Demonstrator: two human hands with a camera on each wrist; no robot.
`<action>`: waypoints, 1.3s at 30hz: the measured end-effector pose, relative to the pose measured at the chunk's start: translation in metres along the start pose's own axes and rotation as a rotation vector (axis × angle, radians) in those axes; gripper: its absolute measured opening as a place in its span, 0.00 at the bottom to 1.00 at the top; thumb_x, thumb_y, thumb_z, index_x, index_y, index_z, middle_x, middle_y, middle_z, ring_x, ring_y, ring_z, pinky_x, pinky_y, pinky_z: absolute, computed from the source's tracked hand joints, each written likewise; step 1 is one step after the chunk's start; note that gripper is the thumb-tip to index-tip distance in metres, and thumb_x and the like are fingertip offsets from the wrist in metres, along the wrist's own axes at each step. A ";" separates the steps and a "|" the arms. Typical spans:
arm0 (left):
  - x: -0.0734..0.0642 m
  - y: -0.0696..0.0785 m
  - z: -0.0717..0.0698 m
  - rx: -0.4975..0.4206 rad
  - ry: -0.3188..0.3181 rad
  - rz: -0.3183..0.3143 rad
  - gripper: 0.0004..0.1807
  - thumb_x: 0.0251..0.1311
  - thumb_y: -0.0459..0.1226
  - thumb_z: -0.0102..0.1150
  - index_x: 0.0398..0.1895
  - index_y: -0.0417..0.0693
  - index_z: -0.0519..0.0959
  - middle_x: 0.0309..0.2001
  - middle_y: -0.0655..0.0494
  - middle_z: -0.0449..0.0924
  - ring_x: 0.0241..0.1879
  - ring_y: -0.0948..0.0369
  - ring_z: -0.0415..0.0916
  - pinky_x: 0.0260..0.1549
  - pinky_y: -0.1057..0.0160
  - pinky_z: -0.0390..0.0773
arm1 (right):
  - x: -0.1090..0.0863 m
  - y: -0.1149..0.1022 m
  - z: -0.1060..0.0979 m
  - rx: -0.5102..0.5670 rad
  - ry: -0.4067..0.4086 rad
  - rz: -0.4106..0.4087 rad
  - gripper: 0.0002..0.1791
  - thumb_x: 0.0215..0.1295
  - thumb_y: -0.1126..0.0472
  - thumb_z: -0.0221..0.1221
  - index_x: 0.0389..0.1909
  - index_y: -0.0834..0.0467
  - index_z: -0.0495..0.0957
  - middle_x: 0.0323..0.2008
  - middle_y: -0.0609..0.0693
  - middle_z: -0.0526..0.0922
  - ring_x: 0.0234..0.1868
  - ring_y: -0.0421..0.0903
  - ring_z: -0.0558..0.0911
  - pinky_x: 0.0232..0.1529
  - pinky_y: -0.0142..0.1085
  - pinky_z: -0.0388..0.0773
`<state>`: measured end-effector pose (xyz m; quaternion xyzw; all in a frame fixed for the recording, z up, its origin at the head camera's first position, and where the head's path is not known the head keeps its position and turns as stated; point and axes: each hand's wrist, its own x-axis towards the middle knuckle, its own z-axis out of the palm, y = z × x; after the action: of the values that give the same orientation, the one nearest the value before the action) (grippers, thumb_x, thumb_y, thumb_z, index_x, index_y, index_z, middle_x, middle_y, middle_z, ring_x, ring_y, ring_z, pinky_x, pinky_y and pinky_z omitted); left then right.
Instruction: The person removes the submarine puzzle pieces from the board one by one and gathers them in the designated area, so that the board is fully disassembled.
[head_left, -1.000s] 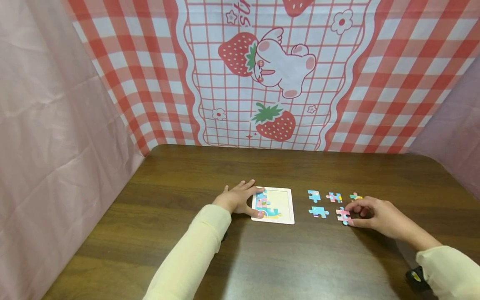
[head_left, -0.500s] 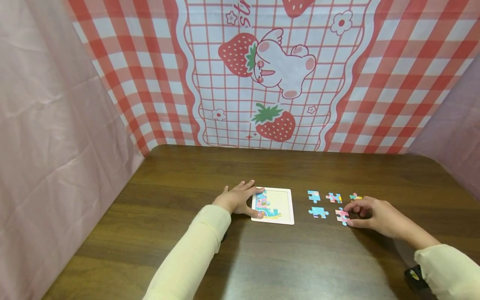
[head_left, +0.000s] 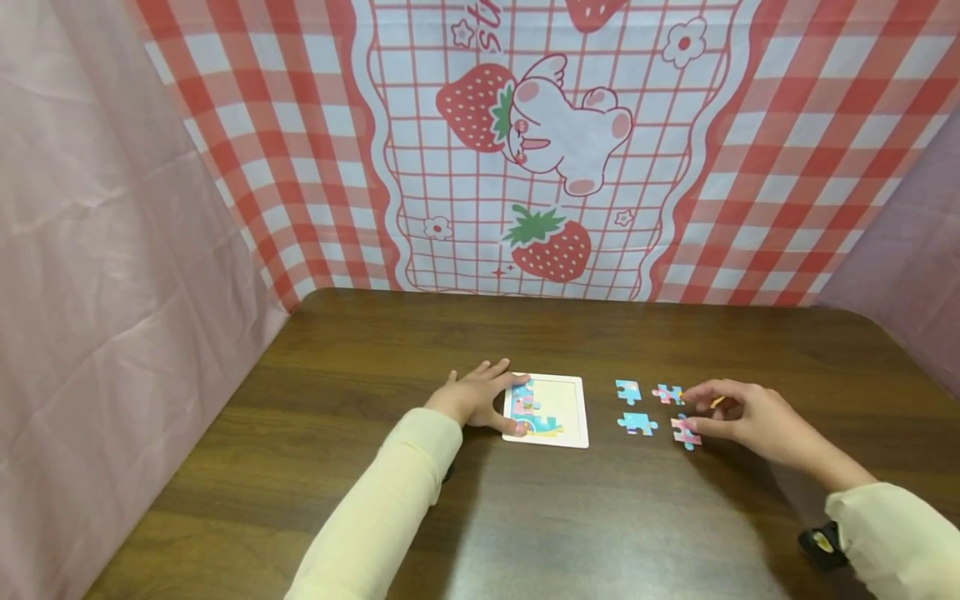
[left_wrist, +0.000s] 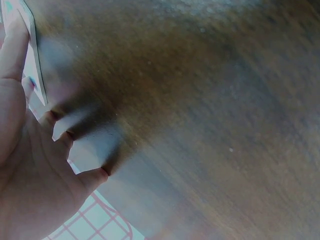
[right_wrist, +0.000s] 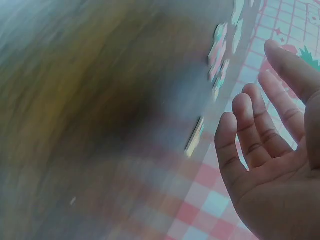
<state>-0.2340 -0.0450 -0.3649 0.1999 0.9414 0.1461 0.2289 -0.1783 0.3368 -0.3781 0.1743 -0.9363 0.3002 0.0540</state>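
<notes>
My left hand (head_left: pixel 480 397) rests on the left edge of a white square puzzle tray (head_left: pixel 582 417), thumb and fingers spread. Joined blue, pink and yellow pieces fill the tray's left side and bottom, partly under the thumb and forefinger. My right hand (head_left: pixel 761 421) hovers by the loose pieces with nothing between its fingers, which bend loosely in the right wrist view. Its thumb tip overlaps a pink-and-blue jigsaw piece (head_left: pixel 684 433) in the head view. Behind those fingers lies a yellowish jigsaw piece (right_wrist: pixel 196 137), mostly hidden from the head camera.
Left of the right hand lie a blue piece (head_left: pixel 627 392), a second blue piece (head_left: pixel 637 424) and a multicoloured piece (head_left: pixel 666 394). All are on a brown wooden table (head_left: pixel 570 525). A red-and-white checked cloth (head_left: pixel 315 150) hangs behind it.
My right hand has let go of the pink-and-blue piece and shifted slightly up and left, its forefinger now close to the multicoloured piece. The left hand stays in place on the tray.
</notes>
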 end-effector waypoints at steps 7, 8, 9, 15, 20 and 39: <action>0.001 -0.001 0.000 -0.001 0.000 -0.001 0.47 0.60 0.57 0.68 0.81 0.70 0.56 0.83 0.61 0.39 0.81 0.56 0.34 0.75 0.38 0.35 | 0.011 -0.014 0.008 0.033 -0.006 -0.034 0.17 0.57 0.57 0.75 0.47 0.55 0.86 0.34 0.42 0.84 0.33 0.32 0.80 0.30 0.30 0.74; 0.001 -0.001 0.000 -0.001 0.000 -0.002 0.47 0.60 0.57 0.68 0.81 0.70 0.56 0.83 0.61 0.39 0.81 0.56 0.34 0.75 0.38 0.35 | 0.013 -0.016 0.009 0.042 -0.010 -0.041 0.17 0.58 0.57 0.74 0.48 0.55 0.86 0.35 0.42 0.85 0.32 0.33 0.80 0.30 0.30 0.73; 0.002 -0.001 0.000 0.001 -0.001 -0.003 0.47 0.60 0.57 0.68 0.81 0.70 0.56 0.83 0.61 0.39 0.81 0.56 0.34 0.75 0.38 0.36 | 0.014 -0.018 0.011 0.050 -0.017 -0.049 0.17 0.58 0.58 0.74 0.48 0.56 0.86 0.35 0.42 0.85 0.32 0.33 0.79 0.29 0.30 0.73; 0.005 -0.004 0.001 0.014 -0.014 -0.018 0.48 0.59 0.59 0.67 0.81 0.72 0.54 0.83 0.63 0.37 0.81 0.58 0.33 0.75 0.39 0.34 | 0.022 -0.031 0.019 0.127 -0.058 -0.041 0.17 0.59 0.59 0.73 0.49 0.59 0.85 0.33 0.45 0.83 0.24 0.35 0.77 0.22 0.31 0.73; 0.004 -0.003 0.001 0.010 -0.013 -0.016 0.48 0.60 0.59 0.67 0.81 0.72 0.54 0.83 0.64 0.37 0.81 0.58 0.33 0.75 0.40 0.34 | 0.029 -0.041 0.025 0.201 -0.107 0.019 0.18 0.60 0.57 0.73 0.49 0.60 0.84 0.29 0.48 0.80 0.18 0.38 0.74 0.14 0.33 0.73; 0.003 -0.003 0.001 -0.004 -0.003 -0.001 0.48 0.59 0.58 0.68 0.81 0.71 0.55 0.83 0.63 0.38 0.81 0.58 0.33 0.75 0.38 0.34 | 0.056 -0.075 0.053 0.146 -0.152 -0.085 0.17 0.59 0.55 0.74 0.47 0.59 0.86 0.32 0.43 0.82 0.33 0.36 0.78 0.29 0.31 0.75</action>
<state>-0.2363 -0.0461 -0.3679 0.1993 0.9409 0.1475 0.2307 -0.2034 0.2326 -0.3694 0.2394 -0.9051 0.3510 -0.0176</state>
